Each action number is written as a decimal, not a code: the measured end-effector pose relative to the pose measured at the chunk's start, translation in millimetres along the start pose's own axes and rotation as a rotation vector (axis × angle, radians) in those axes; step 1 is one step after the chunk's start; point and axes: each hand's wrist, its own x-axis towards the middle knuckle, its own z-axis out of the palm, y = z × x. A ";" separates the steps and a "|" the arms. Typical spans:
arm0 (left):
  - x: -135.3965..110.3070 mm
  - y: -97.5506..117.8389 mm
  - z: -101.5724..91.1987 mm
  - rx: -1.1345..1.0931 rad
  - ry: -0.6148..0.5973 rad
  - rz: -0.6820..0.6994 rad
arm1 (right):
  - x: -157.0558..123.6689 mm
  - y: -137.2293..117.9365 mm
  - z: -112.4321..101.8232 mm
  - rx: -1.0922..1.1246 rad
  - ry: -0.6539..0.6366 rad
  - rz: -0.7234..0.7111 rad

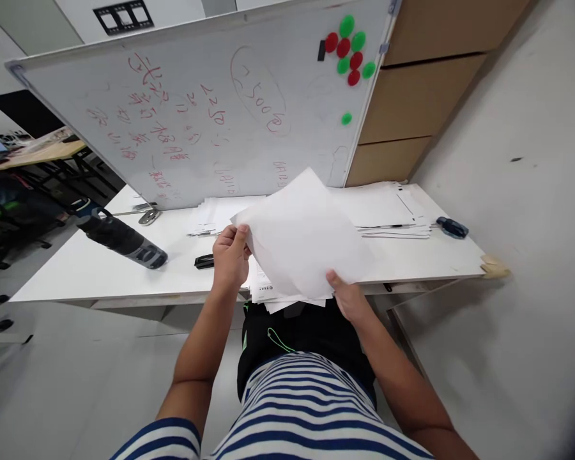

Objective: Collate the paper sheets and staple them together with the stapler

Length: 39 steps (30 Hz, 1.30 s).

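Observation:
Both hands hold a white sheet of paper [306, 236], tilted above the table's front edge; whether it is one sheet or several I cannot tell. My left hand [230, 255] pinches its left corner, thumb on top. At the lower right edge, my right hand [349, 297] grips it with the thumb on top and the fingers hidden beneath. Partly covered by the sheet, more printed papers [263, 291] lie at the front edge of the table. Just left of my left hand is a black stapler [204, 261].
On the white table [100, 275] stand a dark bottle [124, 239] and a computer mouse [149, 217]. Paper stacks lie at the left [215, 214] and right [378, 207]. A dark blue object [452, 227] sits far right. A whiteboard [196, 128] and cardboard boxes [407, 102] rise behind.

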 end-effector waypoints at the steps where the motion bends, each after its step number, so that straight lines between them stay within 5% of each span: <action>1: -1.6 -4.5 -2.5 0.009 0.010 -0.022 | -4.5 -3.9 8.6 0.052 0.009 0.041; 5: -10.0 -16.7 -11.1 0.112 0.024 -0.043 | -5.7 -10.3 23.7 0.197 0.131 0.130; 11: -18.3 -21.0 -16.6 0.229 -0.031 -0.001 | 0.9 -3.7 16.1 0.117 0.244 0.087; 24: -14.1 -33.0 -23.4 0.337 -0.053 -0.040 | 14.0 -22.2 20.7 0.196 0.119 -0.073; 39: -3.8 -51.6 -52.9 0.397 -0.057 -0.269 | 28.2 -19.0 7.8 -0.085 0.003 0.162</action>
